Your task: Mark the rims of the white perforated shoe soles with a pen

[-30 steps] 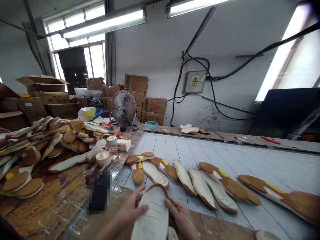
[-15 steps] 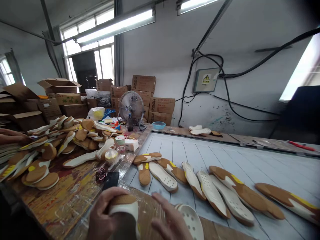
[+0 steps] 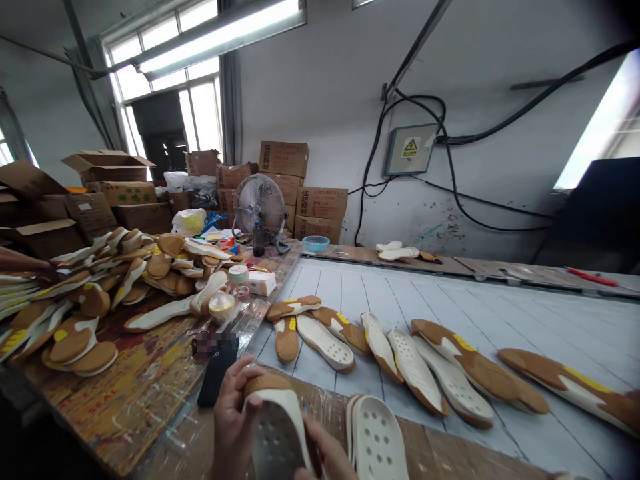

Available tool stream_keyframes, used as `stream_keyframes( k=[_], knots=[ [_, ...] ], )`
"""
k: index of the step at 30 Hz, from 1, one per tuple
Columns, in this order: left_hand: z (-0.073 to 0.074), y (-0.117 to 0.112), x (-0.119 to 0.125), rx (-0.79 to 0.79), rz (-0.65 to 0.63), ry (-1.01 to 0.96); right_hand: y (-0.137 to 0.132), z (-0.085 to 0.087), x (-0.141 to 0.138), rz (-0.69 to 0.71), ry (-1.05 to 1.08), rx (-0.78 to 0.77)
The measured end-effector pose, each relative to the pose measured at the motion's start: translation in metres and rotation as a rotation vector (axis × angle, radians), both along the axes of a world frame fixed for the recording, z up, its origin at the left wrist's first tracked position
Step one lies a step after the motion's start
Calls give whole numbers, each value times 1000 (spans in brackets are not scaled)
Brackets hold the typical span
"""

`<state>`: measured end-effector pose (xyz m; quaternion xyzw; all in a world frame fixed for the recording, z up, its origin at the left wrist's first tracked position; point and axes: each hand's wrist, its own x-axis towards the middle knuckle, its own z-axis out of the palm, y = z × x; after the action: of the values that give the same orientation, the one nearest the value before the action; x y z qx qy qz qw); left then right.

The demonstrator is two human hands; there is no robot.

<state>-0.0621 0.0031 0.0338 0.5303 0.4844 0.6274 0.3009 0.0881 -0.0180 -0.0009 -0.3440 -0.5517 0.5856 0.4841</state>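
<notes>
One white-and-tan shoe sole (image 3: 277, 427) gripped between two hands

Bottom middle of the view is where the sole is, tan end up, its white, hole-dotted inner face turned toward the wearer; take it as the centre of a clock. The left hand (image 3: 235, 417) wraps its left edge, fingers curled behind the upper end and thumb pressed on the front. The right hand (image 3: 327, 450) closes on the right edge, fingers drawn in narrowly against it; its lower part runs out of the picture.

At three o'clock, just beside the right hand, stand nested white soles (image 3: 379, 440) with rows of round holes. At ten o'clock, near the left hand, lies a black smartphone (image 3: 219, 370). Farther out that way, a heap of shoe soles (image 3: 170, 247) spreads over a paint-stained tabletop (image 3: 125, 420), and another person's forearm (image 3: 25, 259) reaches in from the picture's edge.

From twelve round to nearly three, loose shoe soles (image 3: 417, 367) lie on a white sheet (image 3: 540, 320) ruled with dark lines. Some show tan undersides with yellow insets, others white perforated insides; several overlap. Near twelve stand a metal fan (image 3: 260, 203) and a dark bottle (image 3: 258, 240), with a blue basin (image 3: 316, 245) slightly past that hour. At one o'clock an electrical box (image 3: 410, 150) hangs on the wall.
</notes>
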Motion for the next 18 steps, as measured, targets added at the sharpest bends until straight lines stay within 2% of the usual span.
stream_keyframes(
  k=[2, 4, 7, 9, 11, 13, 15, 18],
  knots=[
    [2, -4, 10, 70, -86, 5, -2, 30, 5, -73, 114, 23],
    [5, -10, 20, 147, -153, -59, -4, 54, 9, -115, 121, 35],
    [12, -18, 32, 213, -130, -140, -7, 69, 10, -164, 41, 41],
    [18, -16, 36, 169, -143, -107, -5, 67, 9, -224, 3, 21],
    [19, -4, 39, 12, -261, -11, 2, 62, 15, -272, 7, -63],
    [13, 18, 42, -181, -392, 121, 10, 57, 30, -315, 38, -178],
    [-4, 48, 48, -286, -442, 256, 17, 49, 55, -375, 58, -298],
    [-44, 94, 65, -303, -394, 407, 20, 23, 98, -579, -42, -380]
  ],
)
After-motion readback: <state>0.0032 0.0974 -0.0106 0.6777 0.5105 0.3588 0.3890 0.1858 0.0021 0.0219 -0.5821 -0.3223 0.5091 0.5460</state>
